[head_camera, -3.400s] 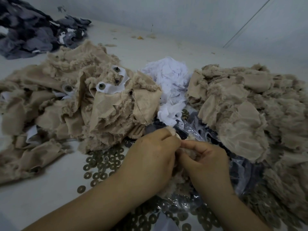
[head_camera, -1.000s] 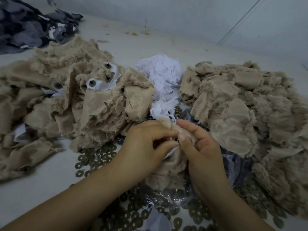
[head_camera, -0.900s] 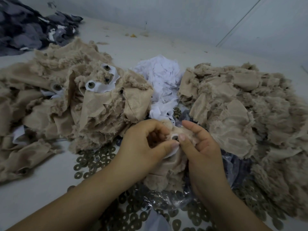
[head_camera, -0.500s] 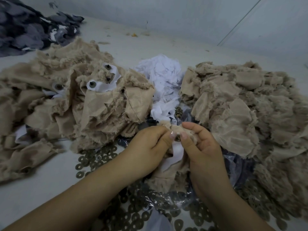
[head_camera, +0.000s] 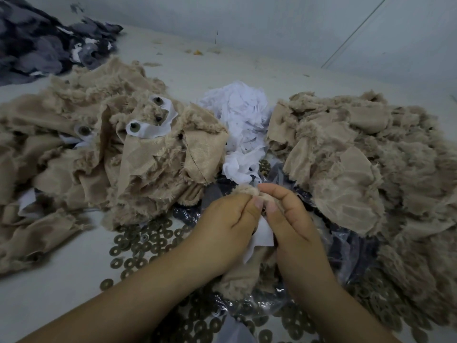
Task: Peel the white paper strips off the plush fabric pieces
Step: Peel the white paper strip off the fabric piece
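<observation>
While both hands' fingers [head_camera: 256, 203] stay pinched on the plush piece [head_camera: 243, 276], more white strip [head_camera: 259, 237] hangs free.

The white paper strip [head_camera: 261, 235] now hangs farther out of the plush piece [head_camera: 243, 273] than before.

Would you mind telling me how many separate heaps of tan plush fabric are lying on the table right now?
2. One tan heap lies on the left, still showing white paper strips; the other tan heap lies on the right. A further piece sits in the hands' grip.
</observation>
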`<state>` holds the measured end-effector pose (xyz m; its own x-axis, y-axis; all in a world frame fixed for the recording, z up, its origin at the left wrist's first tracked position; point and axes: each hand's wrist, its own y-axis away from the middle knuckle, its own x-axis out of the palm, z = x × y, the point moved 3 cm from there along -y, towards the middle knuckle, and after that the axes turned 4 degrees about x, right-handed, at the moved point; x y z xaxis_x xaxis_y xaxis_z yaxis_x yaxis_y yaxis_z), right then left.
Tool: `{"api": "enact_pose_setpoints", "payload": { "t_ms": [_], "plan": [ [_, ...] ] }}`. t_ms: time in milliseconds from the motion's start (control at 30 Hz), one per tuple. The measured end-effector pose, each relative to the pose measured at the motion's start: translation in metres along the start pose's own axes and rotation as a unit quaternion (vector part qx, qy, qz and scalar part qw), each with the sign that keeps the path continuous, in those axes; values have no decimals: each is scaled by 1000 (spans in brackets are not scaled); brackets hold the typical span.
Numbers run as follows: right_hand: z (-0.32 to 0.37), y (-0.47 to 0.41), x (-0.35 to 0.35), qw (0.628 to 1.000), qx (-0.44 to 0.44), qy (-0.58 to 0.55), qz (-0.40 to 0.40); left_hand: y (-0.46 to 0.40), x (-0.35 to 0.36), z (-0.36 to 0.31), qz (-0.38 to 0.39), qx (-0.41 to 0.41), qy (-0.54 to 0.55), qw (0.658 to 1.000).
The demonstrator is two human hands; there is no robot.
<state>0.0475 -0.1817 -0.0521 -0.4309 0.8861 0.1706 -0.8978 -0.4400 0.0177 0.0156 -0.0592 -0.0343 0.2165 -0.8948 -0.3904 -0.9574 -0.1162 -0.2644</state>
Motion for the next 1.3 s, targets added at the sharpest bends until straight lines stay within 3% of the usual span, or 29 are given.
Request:
{"api": "enact_pose_setpoints", "payload": {
  "t_ms": [233, 533, 767, 1000, 1167, 1300],
  "plan": [
    [4, 4, 4, 995, -71, 67, 15, -2, 5, -9, -11, -33, 79, 996],
    [5, 4, 6, 988, -125, 76, 40, 1, 16, -13, -61, -9, 65, 996],
    [8, 6, 4, 991, -114, 67, 33, -2, 14, -13, -70, 23, 67, 995],
    [5, 7, 7, 999, -36, 39, 8, -7, -4, -4, -143, 46, -40, 988],
    [2, 1, -2, 998, -25, -6, -48, -9, -20, -2, -136, -45, 105, 984],
    [0, -1, -3, 996, -19, -55, -64, -6, -24, 0, -42, -35, 137, 989]
  ]
}}
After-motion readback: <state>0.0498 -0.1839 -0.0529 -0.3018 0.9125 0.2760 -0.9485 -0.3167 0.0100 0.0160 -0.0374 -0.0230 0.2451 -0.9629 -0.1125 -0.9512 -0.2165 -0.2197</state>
